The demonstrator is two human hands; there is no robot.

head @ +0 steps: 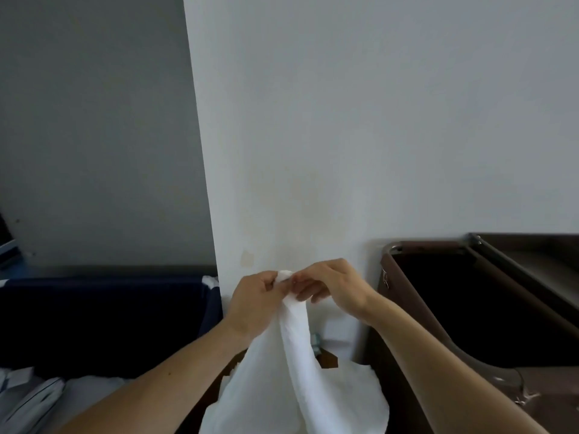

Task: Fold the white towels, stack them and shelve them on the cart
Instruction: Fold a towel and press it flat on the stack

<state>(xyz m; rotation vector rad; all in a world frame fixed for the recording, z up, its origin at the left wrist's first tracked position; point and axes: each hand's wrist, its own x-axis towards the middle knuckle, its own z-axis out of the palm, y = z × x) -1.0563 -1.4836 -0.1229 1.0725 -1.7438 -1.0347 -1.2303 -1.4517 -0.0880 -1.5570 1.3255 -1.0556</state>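
A white towel hangs bunched from both hands in front of a white wall corner. My left hand pinches its top edge from the left. My right hand pinches the same edge just to the right, fingers curled, the two hands almost touching. The towel's lower part spreads out toward the bottom of the view, where it runs out of frame. The brown cart stands at the right.
A dark blue bin stands at the left with white linen and folded cloth low in front of it. A brown open-topped bag hangs on the cart at the right. The white wall corner stands straight ahead.
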